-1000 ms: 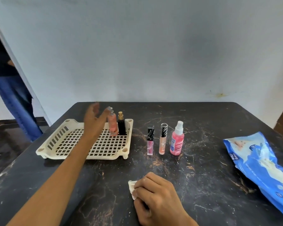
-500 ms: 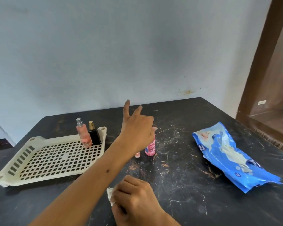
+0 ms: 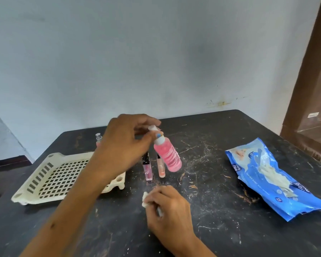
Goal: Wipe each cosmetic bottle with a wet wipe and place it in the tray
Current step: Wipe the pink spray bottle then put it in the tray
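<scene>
Your left hand (image 3: 126,143) pinches the pink spray bottle (image 3: 168,154) by its cap, tilted, airborne right of the tray (image 3: 50,179) | your right hand (image 3: 168,203) clutches the wet wipe (image 3: 145,199), mostly hidden | your left hand hides most of the tray's bottle (image 3: 98,139).

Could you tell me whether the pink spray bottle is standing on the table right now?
No, the left hand holds the pink spray bottle by its top, tilted above the table.
</scene>
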Tool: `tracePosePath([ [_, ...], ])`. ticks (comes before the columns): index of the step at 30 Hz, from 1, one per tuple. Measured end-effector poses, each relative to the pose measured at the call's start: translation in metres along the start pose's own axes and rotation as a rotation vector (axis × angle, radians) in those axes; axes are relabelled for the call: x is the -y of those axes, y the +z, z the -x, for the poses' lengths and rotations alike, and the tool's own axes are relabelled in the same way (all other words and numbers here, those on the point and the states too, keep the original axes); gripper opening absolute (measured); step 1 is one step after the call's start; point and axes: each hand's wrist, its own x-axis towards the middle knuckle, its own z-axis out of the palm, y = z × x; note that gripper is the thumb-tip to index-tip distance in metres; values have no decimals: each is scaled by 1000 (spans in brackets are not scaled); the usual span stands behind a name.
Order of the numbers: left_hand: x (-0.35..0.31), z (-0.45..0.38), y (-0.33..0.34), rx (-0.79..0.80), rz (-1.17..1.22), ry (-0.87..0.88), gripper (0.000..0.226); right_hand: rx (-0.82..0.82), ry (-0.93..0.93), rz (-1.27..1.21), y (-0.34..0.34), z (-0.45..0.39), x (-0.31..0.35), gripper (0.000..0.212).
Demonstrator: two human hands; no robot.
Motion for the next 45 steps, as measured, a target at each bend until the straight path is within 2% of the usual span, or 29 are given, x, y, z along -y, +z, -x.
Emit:
tracePosePath([
  [4, 15, 17, -19, 99, 304, -200, 18, -66, -17, -41, -3, 0, 3, 15],
  [9, 40, 32, -13, 53, 562, -301, 18, 17, -131, -122, -1, 5, 3, 15],
  [14, 57, 46, 15, 68, 787, -373, 33, 76, -173, -179, 1, 8, 1, 18],
  [18, 61, 57, 37, 151, 1052, -468, 50, 114, -175, -190, 1, 7, 1, 15],
  [21, 61, 60, 46, 39, 1224, -573, 48, 134, -224, -188, -4, 6, 3, 15],
  [25, 70, 67, 52, -59, 1263, -670, 45, -57, -246, -213, -27, -2, 6, 15],
  [28, 75, 79, 59, -37, 1271, -731, 40, -220, -4, -256, -40, -19, -3, 16],
  [30, 79, 84, 65, 3, 1274, -780, 38, -258, 116, -299, -38, -30, -8, 19],
  [34, 83, 84, 77, 61, 1220, -834, 37, -170, 92, -277, -24, -35, -11, 15],
  [39, 86, 78, 86, 53, 1305, -816, 34, -44, -73, -190, -10, -16, -16, 21],
  [45, 86, 82, 91, 6, 1395, -802, 44, -26, -155, -112, -5, -10, -17, 22],
])
